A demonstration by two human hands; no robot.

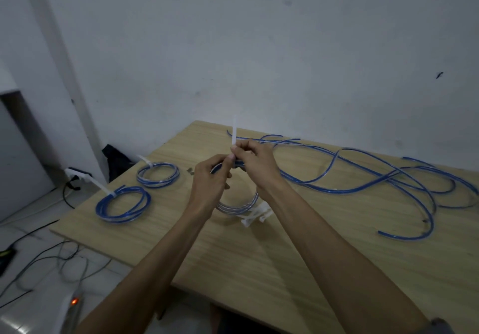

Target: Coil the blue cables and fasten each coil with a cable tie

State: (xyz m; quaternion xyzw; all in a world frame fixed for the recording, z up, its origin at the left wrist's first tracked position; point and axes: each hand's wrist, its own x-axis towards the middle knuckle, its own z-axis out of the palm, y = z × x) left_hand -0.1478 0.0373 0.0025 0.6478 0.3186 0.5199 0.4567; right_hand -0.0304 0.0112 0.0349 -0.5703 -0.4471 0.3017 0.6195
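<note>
Above the wooden table (259,256) I hold a coil of blue cable (237,207) upright. My left hand (211,178) grips the top of the coil. My right hand (255,161) pinches a white cable tie (234,133) wrapped round the coil's top, its tail sticking straight up. Two tied coils lie at the table's left: a near tied coil (123,205) and a far tied coil (158,174), each with a white tie tail. Several loose blue cables (363,175) sprawl over the right half of the table.
Spare white cable ties (255,216) lie on the table under the held coil. A white wall stands close behind the table. On the floor at left are a power strip (77,174), dark wires (39,253) and a device with an orange light (74,301).
</note>
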